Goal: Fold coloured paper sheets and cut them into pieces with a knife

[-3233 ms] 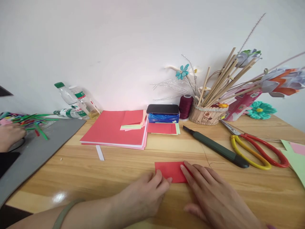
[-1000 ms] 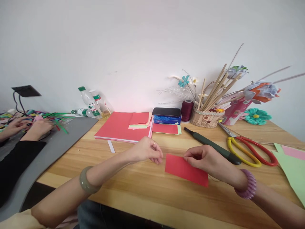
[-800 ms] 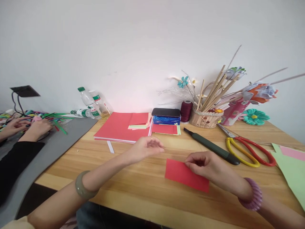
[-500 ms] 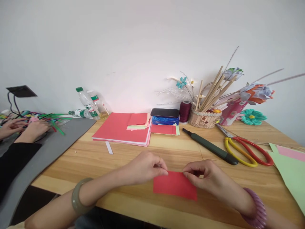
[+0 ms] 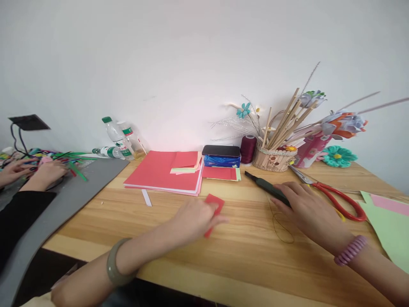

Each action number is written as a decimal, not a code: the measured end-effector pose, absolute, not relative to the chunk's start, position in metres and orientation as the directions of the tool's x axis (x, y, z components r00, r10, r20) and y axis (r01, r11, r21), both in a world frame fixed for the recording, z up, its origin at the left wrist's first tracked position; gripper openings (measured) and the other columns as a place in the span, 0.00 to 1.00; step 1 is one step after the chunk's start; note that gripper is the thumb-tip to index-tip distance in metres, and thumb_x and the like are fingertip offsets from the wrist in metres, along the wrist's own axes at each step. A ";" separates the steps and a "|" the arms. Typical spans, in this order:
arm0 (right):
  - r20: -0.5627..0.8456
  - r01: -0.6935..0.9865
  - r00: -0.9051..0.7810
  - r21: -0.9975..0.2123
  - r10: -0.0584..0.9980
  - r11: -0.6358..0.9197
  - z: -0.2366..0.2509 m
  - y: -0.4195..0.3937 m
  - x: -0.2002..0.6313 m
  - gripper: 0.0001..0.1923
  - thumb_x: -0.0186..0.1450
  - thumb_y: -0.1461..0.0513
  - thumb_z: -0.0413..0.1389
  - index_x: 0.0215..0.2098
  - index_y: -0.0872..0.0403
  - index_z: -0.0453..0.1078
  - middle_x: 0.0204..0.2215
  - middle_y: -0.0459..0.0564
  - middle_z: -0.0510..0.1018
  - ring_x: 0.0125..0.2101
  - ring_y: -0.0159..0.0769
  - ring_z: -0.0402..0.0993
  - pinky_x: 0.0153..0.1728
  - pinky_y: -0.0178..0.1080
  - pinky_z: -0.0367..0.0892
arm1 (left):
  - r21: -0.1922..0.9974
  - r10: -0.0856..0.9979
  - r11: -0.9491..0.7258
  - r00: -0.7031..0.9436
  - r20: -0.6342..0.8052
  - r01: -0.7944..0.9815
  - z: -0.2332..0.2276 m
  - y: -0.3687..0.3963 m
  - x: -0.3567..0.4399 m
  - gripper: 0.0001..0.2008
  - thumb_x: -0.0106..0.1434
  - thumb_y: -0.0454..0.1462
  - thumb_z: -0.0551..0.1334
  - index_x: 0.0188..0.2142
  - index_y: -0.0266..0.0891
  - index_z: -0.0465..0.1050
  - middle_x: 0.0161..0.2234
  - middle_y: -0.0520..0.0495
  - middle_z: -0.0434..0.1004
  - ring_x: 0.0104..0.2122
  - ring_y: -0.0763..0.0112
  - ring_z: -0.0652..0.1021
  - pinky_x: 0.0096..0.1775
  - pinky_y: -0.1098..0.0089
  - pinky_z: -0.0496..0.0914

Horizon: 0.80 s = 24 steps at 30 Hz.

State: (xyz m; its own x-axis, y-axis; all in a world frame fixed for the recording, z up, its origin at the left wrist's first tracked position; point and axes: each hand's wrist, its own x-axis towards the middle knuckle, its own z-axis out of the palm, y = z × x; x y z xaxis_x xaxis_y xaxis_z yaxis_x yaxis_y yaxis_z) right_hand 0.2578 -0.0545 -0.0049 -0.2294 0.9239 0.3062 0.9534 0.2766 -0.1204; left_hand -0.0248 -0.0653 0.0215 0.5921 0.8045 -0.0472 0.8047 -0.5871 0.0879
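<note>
My left hand [image 5: 194, 217] pinches a small folded red paper [image 5: 214, 205] and holds it tilted just above the wooden table [image 5: 223, 260]. My right hand [image 5: 308, 209] lies further right with its fingers stretched over the handle of a dark green utility knife [image 5: 260, 182]; only the knife's blade end shows. Red and yellow scissors [image 5: 338, 200] lie just behind that hand, partly hidden by it. A thin loop of thread [image 5: 281, 224] lies on the table between my hands.
A stack of red paper [image 5: 159, 172], a phone on a tissue pack [image 5: 222, 150], a maroon thread spool [image 5: 248, 148] and a basket of sticks [image 5: 275, 158] line the back. Green paper [image 5: 393, 226] lies at right. A co-worker's hands [image 5: 41, 172] work at left beside a grey mat [image 5: 73, 192].
My right hand has let go of the red paper and moved right onto the utility knife. My left hand now holds the paper alone and has lifted it on edge.
</note>
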 end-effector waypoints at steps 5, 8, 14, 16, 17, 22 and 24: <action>0.340 0.956 -0.291 0.075 0.894 0.283 -0.022 -0.044 0.261 0.29 0.65 0.53 0.40 0.50 0.68 0.65 0.40 0.68 0.72 0.42 0.56 0.66 0.41 0.53 0.62 | 0.424 0.603 -0.711 0.797 -0.042 0.561 0.023 -0.030 -0.051 0.15 0.64 0.33 0.57 0.51 0.40 0.68 0.53 0.48 0.69 0.56 0.67 0.65 0.55 0.69 0.59; 0.324 0.942 -0.335 0.130 0.885 0.310 -0.025 -0.040 0.264 0.23 0.65 0.58 0.39 0.46 0.66 0.67 0.34 0.64 0.73 0.37 0.51 0.68 0.36 0.50 0.65 | 0.412 0.521 -0.740 0.841 -0.149 0.532 0.012 -0.023 -0.065 0.27 0.61 0.37 0.62 0.58 0.42 0.59 0.60 0.48 0.58 0.61 0.64 0.55 0.59 0.66 0.53; 0.336 0.939 -0.339 0.169 0.879 0.298 -0.009 -0.053 0.254 0.23 0.66 0.60 0.35 0.46 0.66 0.65 0.34 0.62 0.71 0.27 0.43 0.70 0.24 0.44 0.66 | 0.157 0.609 -0.775 0.790 -0.070 0.612 -0.012 -0.040 -0.046 0.29 0.67 0.46 0.51 0.62 0.33 0.50 0.63 0.40 0.47 0.62 0.63 0.51 0.61 0.62 0.45; 0.340 0.935 -0.354 0.134 0.871 0.328 -0.001 -0.067 0.250 0.24 0.67 0.58 0.36 0.52 0.65 0.61 0.38 0.62 0.70 0.26 0.40 0.71 0.22 0.41 0.66 | 0.123 0.637 -0.761 0.770 -0.047 0.637 -0.017 -0.043 -0.035 0.32 0.66 0.48 0.50 0.61 0.29 0.50 0.63 0.36 0.45 0.62 0.61 0.51 0.60 0.64 0.48; 0.334 0.926 -0.377 0.097 0.864 0.366 0.002 -0.076 0.248 0.24 0.67 0.57 0.37 0.55 0.62 0.58 0.40 0.60 0.70 0.27 0.38 0.72 0.22 0.39 0.67 | 0.117 0.645 -0.755 0.763 -0.041 0.645 -0.020 -0.043 -0.031 0.32 0.66 0.49 0.50 0.61 0.28 0.49 0.63 0.35 0.44 0.62 0.60 0.51 0.60 0.64 0.49; 0.172 0.845 -0.488 -0.151 0.855 0.513 -0.009 -0.130 0.250 0.32 0.63 0.66 0.41 0.64 0.41 0.44 0.41 0.51 0.71 0.27 0.32 0.75 0.26 0.34 0.71 | 0.127 0.629 -0.766 0.776 -0.053 0.630 -0.026 -0.042 -0.026 0.27 0.69 0.48 0.43 0.63 0.37 0.47 0.64 0.38 0.41 0.63 0.59 0.48 0.59 0.59 0.47; 0.116 0.862 -0.469 -0.157 0.875 0.483 -0.025 -0.149 0.254 0.38 0.58 0.69 0.43 0.64 0.39 0.42 0.44 0.51 0.71 0.30 0.35 0.76 0.25 0.33 0.71 | 0.148 0.632 -0.759 0.772 -0.063 0.633 -0.026 -0.042 -0.028 0.28 0.69 0.49 0.41 0.63 0.38 0.45 0.65 0.40 0.40 0.63 0.60 0.46 0.60 0.57 0.46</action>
